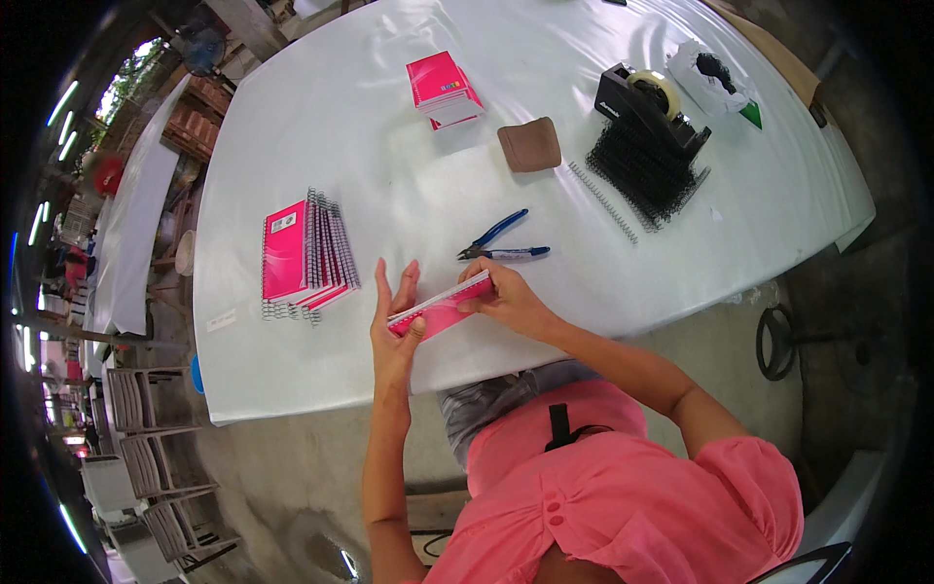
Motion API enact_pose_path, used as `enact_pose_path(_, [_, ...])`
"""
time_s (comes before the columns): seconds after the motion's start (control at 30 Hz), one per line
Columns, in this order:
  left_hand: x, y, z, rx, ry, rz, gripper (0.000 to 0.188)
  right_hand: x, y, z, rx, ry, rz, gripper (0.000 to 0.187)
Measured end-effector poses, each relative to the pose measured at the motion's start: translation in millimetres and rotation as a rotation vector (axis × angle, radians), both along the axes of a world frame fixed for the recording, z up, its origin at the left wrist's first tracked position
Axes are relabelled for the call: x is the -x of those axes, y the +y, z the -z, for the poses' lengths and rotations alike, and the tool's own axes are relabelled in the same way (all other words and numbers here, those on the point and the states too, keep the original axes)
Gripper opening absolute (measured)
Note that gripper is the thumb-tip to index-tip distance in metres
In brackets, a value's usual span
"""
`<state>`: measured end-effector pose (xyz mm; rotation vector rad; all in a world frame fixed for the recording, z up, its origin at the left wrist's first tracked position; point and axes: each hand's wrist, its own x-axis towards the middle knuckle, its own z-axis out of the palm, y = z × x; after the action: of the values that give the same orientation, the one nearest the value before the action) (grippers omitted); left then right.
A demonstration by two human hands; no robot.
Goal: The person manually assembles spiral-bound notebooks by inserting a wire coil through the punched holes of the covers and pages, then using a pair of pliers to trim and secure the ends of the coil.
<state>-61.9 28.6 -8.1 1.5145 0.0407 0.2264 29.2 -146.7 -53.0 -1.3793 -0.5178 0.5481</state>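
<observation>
Just below the centre of the frame, you hold one slim pink notebook (449,313) tilted above the near edge of the white counter (321,131). Your right hand (513,300) has its grip pinched around the notebook's right end; your left hand (391,338) has a looser grip, thumb against the cover at the other end, two fingers stretched upward. Two stacks of pink notebooks stand by: a coil-bound one (285,255) at centre left, another (433,83) at upper centre; their copies cannot be counted. One pair of blue-handled pliers (503,227), one brown pad (530,146), one black tape dispenser (611,91) and one loose coil (603,201) beside a black coil pile (630,167) complete the count. One white label (283,222) marks the coil-bound stack's top cover; the dispenser bears pale lettering.
</observation>
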Motion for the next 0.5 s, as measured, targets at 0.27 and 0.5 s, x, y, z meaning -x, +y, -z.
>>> enact_pose_path(0.27, [-8.7,-33.8,-59.5,-1.418,-0.108,-0.152,0.09,6.9,-2.2,-0.7,-0.013,-0.315,0.085,0.026])
enact_pose_path(0.5, [-23.5,-35.6,-24.9,-1.635,-0.08,-0.015,0.07,13.0,-1.4,6.9,-0.019,-0.271,0.106,0.029])
